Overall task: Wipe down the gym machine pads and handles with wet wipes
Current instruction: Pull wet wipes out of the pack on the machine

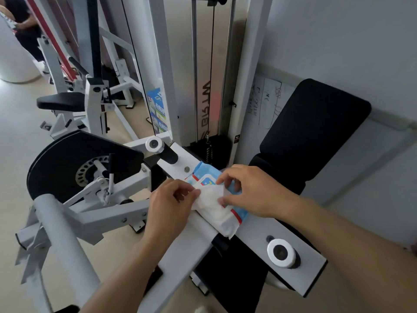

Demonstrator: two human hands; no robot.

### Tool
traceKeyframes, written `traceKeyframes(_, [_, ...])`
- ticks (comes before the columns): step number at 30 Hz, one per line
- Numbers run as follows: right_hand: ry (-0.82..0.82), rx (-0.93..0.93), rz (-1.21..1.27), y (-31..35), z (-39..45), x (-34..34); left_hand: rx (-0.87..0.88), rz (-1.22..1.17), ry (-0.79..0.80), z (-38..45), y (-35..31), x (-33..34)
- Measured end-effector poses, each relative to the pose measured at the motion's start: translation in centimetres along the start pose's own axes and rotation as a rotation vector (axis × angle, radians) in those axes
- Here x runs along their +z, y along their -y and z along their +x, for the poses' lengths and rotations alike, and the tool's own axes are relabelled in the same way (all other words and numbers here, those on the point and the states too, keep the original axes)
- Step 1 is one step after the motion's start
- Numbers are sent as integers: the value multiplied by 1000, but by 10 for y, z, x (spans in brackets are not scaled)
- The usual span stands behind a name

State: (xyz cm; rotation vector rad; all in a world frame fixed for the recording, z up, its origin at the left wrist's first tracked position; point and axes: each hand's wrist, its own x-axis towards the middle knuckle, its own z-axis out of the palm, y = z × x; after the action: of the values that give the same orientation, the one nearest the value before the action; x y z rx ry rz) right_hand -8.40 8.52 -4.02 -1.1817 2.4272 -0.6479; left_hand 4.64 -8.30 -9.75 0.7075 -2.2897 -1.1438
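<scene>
One pack of wet wipes (pixel 234 214) lies on the white crossbar (pixel 259 231) of the gym machine, near the middle of the view. Much of the pack is hidden: both hands and a single white wipe (pixel 211 196) pulled up from its opening cover the middle, so only the blue far end, a red stripe and the white near end show. The print on its lid is too small to read.

The left hand (pixel 171 204) pinches the left edge of the wipe between thumb and curled fingers. The right hand (pixel 250 190) has its fingers curled down onto the pack, thumb and fingertips nipping the wipe's right edge at the opening; exactly where its fingertips end is hard to tell under the folds.

Two black pads belong to this machine: a back pad (pixel 316 123) to the far right against the wall, and a seat pad (pixel 232 274) mostly hidden beneath the crossbar. Two white-capped knobs sit on the crossbar, one far (pixel 154 144) and one near (pixel 281 253). A grey padded roller (pixel 61 236) runs off the lower left edge, cut off. A black cam plate (pixel 67 159) sits at left.

The weight stack (pixel 209 145) behind shows two guide rods; its lettering appears mirrored. A handwritten sheet (pixel 264 102) on the wall is illegible. A second machine's black seat (pixel 61 101) stands far left, and a person (pixel 24 26) at the top left corner is cut off
</scene>
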Motion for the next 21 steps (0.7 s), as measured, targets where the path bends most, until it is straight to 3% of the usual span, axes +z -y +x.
traceKeyframes(6, [57, 66, -297, 26, 0, -4, -58, -286, -178, -4, 7, -18])
traceKeyframes(10, [88, 59, -452, 34, 4, 2, -19, -307, -241, -6, 3, -20])
traceKeyframes(17, [78, -3, -629, 43, 13, 11, -14, 85, 97, -13, -2, -4])
traceKeyframes(21, [53, -41, -669, 45, 12, 18, -57, 158, 132, -19, 0, -3])
